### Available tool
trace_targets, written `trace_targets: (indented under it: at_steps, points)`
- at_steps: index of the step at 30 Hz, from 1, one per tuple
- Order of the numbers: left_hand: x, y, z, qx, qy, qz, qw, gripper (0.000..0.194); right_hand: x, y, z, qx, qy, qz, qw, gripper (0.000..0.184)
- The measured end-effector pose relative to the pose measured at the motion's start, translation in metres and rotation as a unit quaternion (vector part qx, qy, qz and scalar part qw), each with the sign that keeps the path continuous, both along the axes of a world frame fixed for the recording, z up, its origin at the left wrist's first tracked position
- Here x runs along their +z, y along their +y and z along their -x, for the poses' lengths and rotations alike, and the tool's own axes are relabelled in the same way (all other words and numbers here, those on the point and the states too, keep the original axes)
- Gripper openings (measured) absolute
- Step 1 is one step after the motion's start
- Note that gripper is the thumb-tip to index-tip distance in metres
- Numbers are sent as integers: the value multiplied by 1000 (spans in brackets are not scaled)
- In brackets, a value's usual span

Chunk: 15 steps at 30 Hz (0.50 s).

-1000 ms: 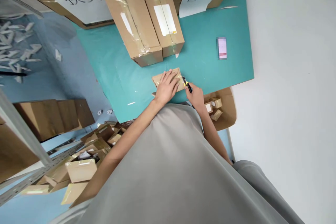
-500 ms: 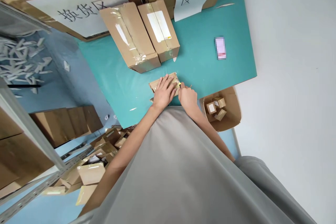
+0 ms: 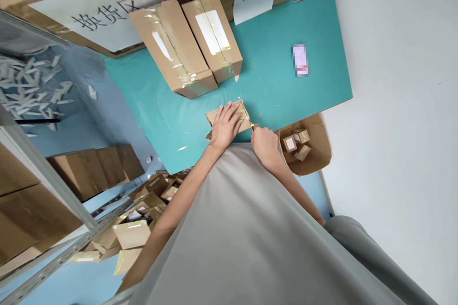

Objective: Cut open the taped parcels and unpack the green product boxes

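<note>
A small flat cardboard box lies on the green tabletop near its front edge. My left hand rests on top of the box with fingers spread and flat. Closed around a utility knife, my right hand is at the right edge of the box. Only a yellow and black tip of the utility knife shows past the fingers; the rest is hidden. Whether its blade touches the cardboard cannot be made out.
Two taped cartons stand behind, before large boxes with paper signs. A blurred pinkish item lies to the right. Below the table edge, an open carton contains small boxes. Metal shelving and cardboard fill the left.
My right hand with the utility knife has moved right and towards me along the box's edge. My left hand stays spread on the box. The view has shifted slightly.
</note>
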<state>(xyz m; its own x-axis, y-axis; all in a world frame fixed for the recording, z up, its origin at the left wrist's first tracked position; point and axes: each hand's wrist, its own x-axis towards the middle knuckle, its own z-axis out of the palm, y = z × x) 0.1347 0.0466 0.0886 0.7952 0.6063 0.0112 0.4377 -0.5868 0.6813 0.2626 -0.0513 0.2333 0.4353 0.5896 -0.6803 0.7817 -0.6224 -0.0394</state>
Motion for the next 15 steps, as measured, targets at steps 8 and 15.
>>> trace_targets:
  at_steps: [8, 15]
  points:
    - [2, -2, 1, 8, 2, 4, 1000, 39, 8, -4, -8, 15, 14, -5, 1000, 40]
    - [3, 3, -6, 47, 3, 16, 999, 44, -37, 8, -22, -27, 37, -100, 994, 38]
